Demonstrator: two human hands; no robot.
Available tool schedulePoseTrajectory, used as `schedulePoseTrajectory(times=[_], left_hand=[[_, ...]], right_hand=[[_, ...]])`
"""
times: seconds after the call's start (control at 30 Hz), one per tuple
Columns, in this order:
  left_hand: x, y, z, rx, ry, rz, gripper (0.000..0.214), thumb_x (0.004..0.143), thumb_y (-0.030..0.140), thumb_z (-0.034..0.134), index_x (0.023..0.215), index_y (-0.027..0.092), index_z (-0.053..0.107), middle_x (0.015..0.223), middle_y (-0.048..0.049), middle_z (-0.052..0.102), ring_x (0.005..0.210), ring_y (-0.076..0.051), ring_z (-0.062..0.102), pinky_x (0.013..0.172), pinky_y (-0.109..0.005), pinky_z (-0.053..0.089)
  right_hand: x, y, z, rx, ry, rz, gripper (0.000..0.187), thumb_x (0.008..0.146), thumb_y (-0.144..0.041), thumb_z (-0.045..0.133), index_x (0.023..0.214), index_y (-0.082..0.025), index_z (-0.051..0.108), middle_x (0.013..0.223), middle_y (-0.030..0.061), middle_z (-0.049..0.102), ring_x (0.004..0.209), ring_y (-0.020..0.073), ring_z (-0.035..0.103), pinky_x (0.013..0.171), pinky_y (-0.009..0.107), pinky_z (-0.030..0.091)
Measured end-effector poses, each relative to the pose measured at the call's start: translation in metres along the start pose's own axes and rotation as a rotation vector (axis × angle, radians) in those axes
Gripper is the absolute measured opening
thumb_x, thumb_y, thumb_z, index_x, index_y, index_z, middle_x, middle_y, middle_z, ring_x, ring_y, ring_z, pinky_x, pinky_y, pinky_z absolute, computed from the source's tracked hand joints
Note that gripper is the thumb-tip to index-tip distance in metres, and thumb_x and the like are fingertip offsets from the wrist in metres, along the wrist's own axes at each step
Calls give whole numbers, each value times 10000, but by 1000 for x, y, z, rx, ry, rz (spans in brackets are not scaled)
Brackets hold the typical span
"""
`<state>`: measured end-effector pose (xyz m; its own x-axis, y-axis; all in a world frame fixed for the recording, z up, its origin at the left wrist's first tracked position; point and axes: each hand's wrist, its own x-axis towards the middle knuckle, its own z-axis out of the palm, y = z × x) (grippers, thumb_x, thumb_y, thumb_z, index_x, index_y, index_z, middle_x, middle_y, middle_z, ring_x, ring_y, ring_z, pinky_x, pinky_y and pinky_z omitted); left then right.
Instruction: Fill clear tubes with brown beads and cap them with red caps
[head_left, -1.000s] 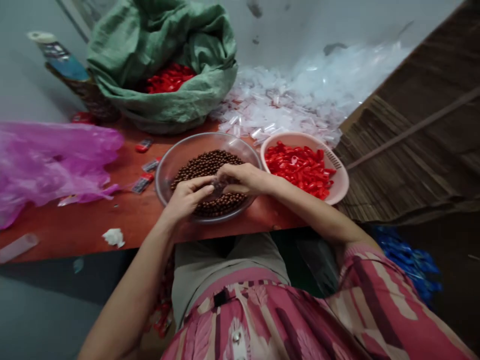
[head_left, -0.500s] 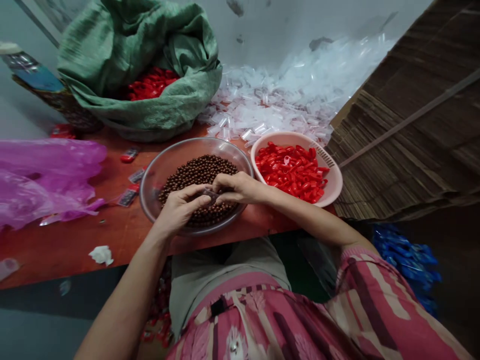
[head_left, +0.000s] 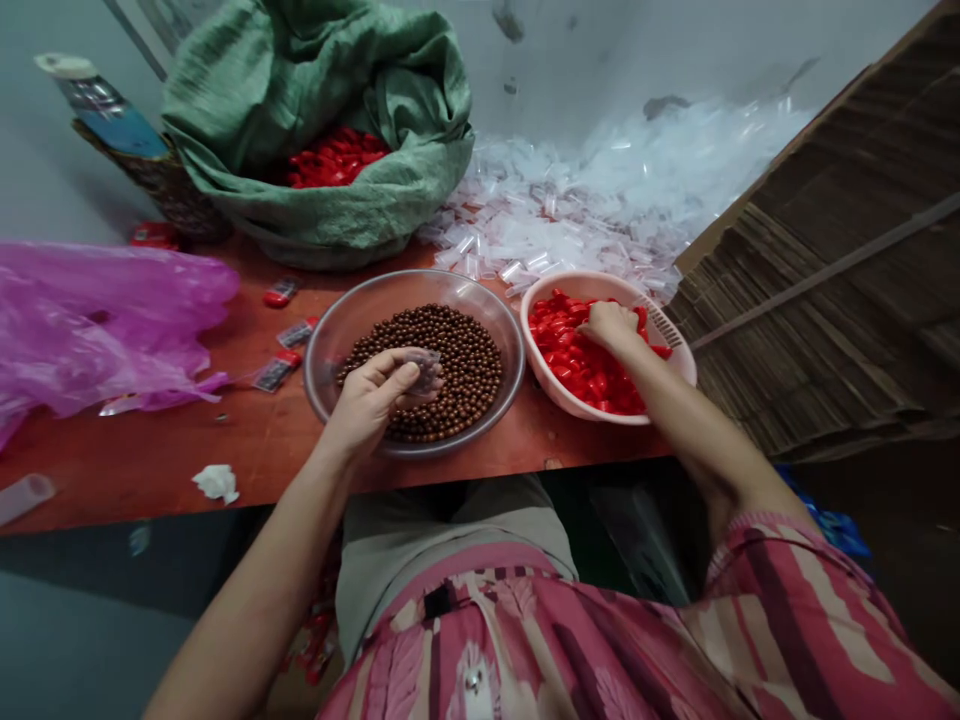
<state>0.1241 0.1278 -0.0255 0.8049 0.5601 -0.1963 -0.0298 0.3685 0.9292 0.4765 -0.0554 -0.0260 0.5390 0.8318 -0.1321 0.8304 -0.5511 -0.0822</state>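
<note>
My left hand (head_left: 375, 395) is closed on a small clear plastic case (head_left: 424, 372), pinched between thumb and fingers. Dark content shows through its wall. It is held over a wide metal bowl (head_left: 319, 375) with many brown round beads (head_left: 469, 360) in it. To the right, my right hand (head_left: 611, 325) reaches into a pink plastic basket (head_left: 559, 397) full of small red plastic pieces (head_left: 566, 345). Its fingers curl down among them, and their tips are hidden, so what they grip cannot be made out.
A green sack (head_left: 330, 230) with more red pieces stands behind the bowl. Clear plastic cases (head_left: 555, 220) lie heaped by the wall. Stacked cardboard (head_left: 825, 270) flanks the right side. A purple plastic bag (head_left: 105, 330), filled red-ended cases (head_left: 277, 370) and crumpled white tissue (head_left: 216, 483) lie left.
My right hand has left the clear case and moved right into the basket of red pieces. My left hand still holds the case above the bowl. The view has shifted slightly.
</note>
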Motion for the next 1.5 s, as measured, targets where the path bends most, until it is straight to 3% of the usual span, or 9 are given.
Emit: schedulePoseTrajectory(times=[0.07, 0.13, 0.3, 0.47, 0.6, 0.77, 1.13, 1.3, 1.5], left_hand=[[-2, 1, 0, -8, 6, 12, 424, 695, 447, 776, 1005, 182, 663, 1053, -80, 726, 844, -198, 725, 692, -279, 612], [-3, 1, 0, -11, 11, 21, 454, 704, 474, 760, 1035, 179, 664, 1090, -93, 719, 860, -208, 725, 693, -288, 614], [-1, -4, 2, -16, -44, 73, 454, 715, 454, 760, 1065, 177, 677, 1115, -101, 717, 881, -209, 722, 779, -322, 606], [-1, -9, 3, 141, -102, 233, 371, 767, 403, 718, 1048, 162, 707, 1109, -94, 725, 974, -224, 700, 844, -321, 577], [-6, -9, 2, 372, -70, 387, 292, 819, 322, 655, 1058, 170, 725, 1099, -57, 737, 1035, -206, 678, 973, -309, 500], [-11, -11, 1, 473, -34, 484, 265, 851, 284, 614, 1065, 183, 733, 1056, -24, 749, 980, -180, 688, 917, -260, 493], [-13, -15, -1, 495, 42, 559, 213, 842, 250, 620, 994, 194, 759, 1022, -34, 758, 921, -173, 701, 859, -252, 508], [-4, -13, -2, 210, 79, 451, 272, 815, 312, 653, 1021, 162, 747, 1045, -60, 746, 975, -209, 682, 903, -300, 507], [1, -14, -5, -260, 14, 309, 457, 740, 465, 736, 1098, 183, 713, 1095, -80, 728, 963, -231, 685, 856, -368, 548]], right_hand=[[-3, 0, -3, -104, -20, 306, 427, 912, -407, 489, 1067, -63, 689, 920, 237, 692, 963, 402, 657, 780, 524, 519], [-12, -2, -12, -49, 15, 402, 388, 877, -377, 539, 1090, -89, 689, 1022, 229, 689, 1020, 416, 639, 811, 538, 514], [-41, -34, -41, 592, 198, 45, 375, 831, -343, 615, 1165, -175, 648, 1138, 125, 685, 1008, 311, 663, 845, 454, 546], [-63, -119, -48, 869, 169, -330, 298, 792, -386, 714, 1047, -233, 686, 1015, 47, 720, 911, 240, 687, 806, 389, 570], [-66, -174, -45, 690, 237, -608, 259, 821, -314, 699, 1064, -226, 684, 982, 41, 733, 863, 206, 692, 794, 328, 558], [-57, -194, -36, 374, 303, -816, 184, 871, -238, 616, 1048, -203, 655, 931, 53, 722, 801, 180, 682, 723, 287, 539], [-62, -207, -26, -17, 351, -877, 226, 945, -225, 484, 1104, -132, 614, 832, 105, 662, 736, 200, 625, 650, 294, 512], [-50, -212, -27, 555, 273, -695, 286, 889, -289, 603, 1165, -218, 635, 1016, 88, 706, 901, 217, 673, 804, 346, 546], [-56, -213, -20, 1445, -35, -332, 438, 679, -366, 814, 1072, -269, 646, 1116, 49, 702, 873, 213, 693, 836, 406, 567]])
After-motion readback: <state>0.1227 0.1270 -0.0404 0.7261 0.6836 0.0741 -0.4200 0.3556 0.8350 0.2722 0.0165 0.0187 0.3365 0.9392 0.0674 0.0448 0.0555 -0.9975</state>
